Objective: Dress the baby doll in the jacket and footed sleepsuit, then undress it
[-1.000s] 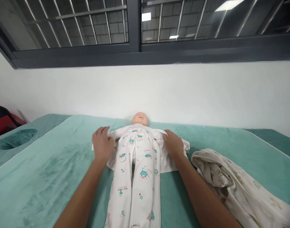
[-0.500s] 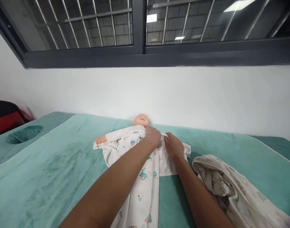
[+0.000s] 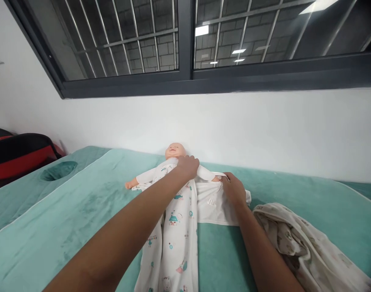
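A baby doll [image 3: 175, 150] lies face up against the wall, its white-sleeved arms spread sideways. A white baby garment [image 3: 173, 235] with small teal house prints covers its body and stretches toward me. My left hand [image 3: 188, 167] is closed over the doll's shoulder at the right side of the picture, its fingertips partly hidden. My right hand [image 3: 234, 190] pinches the edge of the garment's opened-out side, close to the doll's hand [image 3: 216, 179]. The plain inner face of that side lies spread below the doll's arm.
A crumpled cream patterned cloth [image 3: 290, 235] lies beside my right forearm. Teal covering [image 3: 82, 215] spreads under everything, with a round hollow [image 3: 59, 170] at the left. A red and black bag-like item [image 3: 21, 156] sits at the far left. Behind are the white wall and a barred window.
My right hand has moved outward to the right with the garment edge, and the doll's sleeved arm and hand now show between my hands. The camera view has shifted slightly.
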Demonstrator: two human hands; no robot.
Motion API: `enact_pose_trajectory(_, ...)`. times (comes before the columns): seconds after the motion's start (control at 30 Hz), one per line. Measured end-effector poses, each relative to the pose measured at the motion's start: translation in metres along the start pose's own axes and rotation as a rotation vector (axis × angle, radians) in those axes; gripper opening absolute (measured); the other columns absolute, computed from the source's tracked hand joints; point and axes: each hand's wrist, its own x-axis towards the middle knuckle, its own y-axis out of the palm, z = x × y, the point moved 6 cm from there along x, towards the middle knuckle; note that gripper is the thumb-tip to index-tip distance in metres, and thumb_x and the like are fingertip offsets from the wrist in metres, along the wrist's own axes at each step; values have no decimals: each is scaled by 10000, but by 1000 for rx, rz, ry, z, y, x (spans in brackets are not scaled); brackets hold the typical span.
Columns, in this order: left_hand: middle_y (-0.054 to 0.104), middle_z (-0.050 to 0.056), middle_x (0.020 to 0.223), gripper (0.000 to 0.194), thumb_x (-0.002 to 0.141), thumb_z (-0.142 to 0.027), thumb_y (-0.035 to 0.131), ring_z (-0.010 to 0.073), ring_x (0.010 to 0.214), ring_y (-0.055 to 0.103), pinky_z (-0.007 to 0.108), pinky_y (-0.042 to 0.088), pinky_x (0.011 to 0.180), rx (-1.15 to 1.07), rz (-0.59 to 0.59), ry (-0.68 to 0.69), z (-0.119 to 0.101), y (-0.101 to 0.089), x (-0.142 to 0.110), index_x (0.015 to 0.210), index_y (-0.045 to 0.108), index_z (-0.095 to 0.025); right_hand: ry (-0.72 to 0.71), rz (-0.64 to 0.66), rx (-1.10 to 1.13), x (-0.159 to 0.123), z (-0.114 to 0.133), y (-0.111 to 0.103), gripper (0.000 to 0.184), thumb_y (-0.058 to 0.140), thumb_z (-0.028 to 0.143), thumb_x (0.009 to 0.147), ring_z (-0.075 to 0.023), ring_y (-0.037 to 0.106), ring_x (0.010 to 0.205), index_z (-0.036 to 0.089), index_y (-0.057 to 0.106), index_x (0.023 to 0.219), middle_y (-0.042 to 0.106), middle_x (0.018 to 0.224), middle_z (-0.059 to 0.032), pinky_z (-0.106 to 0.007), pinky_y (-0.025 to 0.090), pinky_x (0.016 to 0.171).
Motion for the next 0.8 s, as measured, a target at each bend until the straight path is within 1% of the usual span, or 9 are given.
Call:
enact_pose_trajectory(0.1, 582, 169, 1159, 364, 812, -153, 539, 297, 1077, 556, 422, 453, 843, 0, -18, -28, 13, -7, -8, 1175, 542, -142, 16, -24, 248, 9, -12, 0, 187, 559, 307, 661, -240, 588, 849, 241, 679, 788, 695, 844, -36, -327, 396, 752)
enact_pose_trajectory(0.27, 576, 157, 1162, 389, 815, -179, 542, 297, 1075, 554, 418, 454, 839, -24, -37, -52, 21, -11, -13, 1202, 510, -156, 56, -25, 520, 19, -28, 7, 303, 560, 249, 539, -234, 638, 830, 201, 651, 824, 714, 842, -43, -336, 477, 757)
enact_pose_trajectory(0.33, 578, 159, 1164, 389, 816, -184, 539, 297, 1068, 559, 423, 451, 845, -42, -40, -53, 16, -6, -10, 1203, 509, -152, 72, -14, 632, 20, -29, 11, 357, 557, 231, 518, -229, 657, 859, 196, 645, 862, 723, 898, -47, -332, 505, 766)
enact_pose_trajectory(0.43, 588, 164, 1158, 376, 801, -180, 558, 306, 1088, 558, 436, 435, 876, -75, -38, -44, 1, 7, -4, 1175, 536, -146, 108, -2, 790, 18, -29, 13, 408, 562, 206, 511, -216, 667, 927, 206, 638, 912, 720, 1003, -48, -323, 534, 783)
enact_pose_trajectory(0.57, 608, 155, 1142, 335, 795, -203, 588, 308, 1107, 554, 446, 414, 922, -143, -69, -3, -13, 20, -6, 1125, 571, -148, 214, -56, 999, 17, -37, 5, 388, 566, 134, 491, -201, 659, 985, 229, 611, 864, 707, 1047, -42, -318, 555, 782)
enact_pose_trajectory(0.63, 605, 138, 1165, 300, 840, -252, 552, 295, 1133, 538, 439, 400, 951, -189, -130, 20, -9, 19, -16, 1124, 574, -159, 238, -112, 1006, 17, -40, -1, 359, 544, 114, 500, -193, 651, 1004, 231, 595, 835, 705, 1028, -35, -322, 549, 797)
enact_pose_trajectory(0.7, 592, 111, 1210, 299, 895, -312, 481, 273, 1159, 521, 415, 398, 966, -243, -204, 23, 7, 17, -33, 1151, 562, -180, 176, -231, 931, 14, -35, -10, 314, 533, 115, 541, -188, 647, 1003, 225, 593, 830, 705, 988, -33, -340, 525, 847)
enact_pose_trajectory(0.77, 572, 90, 1253, 331, 936, -364, 406, 254, 1174, 509, 391, 412, 958, -296, -272, -11, 31, 19, -53, 1192, 535, -198, -10, -326, 732, 4, -13, -14, 256, 531, 149, 630, -193, 639, 998, 215, 612, 864, 699, 981, -40, -378, 488, 909)
enact_pose_trajectory(0.8, 563, 86, 1267, 347, 947, -384, 379, 248, 1177, 506, 383, 420, 950, -342, -306, -41, 45, 22, -64, 1207, 520, -204, -121, -316, 603, -3, 4, -10, 231, 528, 184, 690, -203, 631, 1003, 213, 626, 897, 695, 1000, -49, -401, 468, 933)
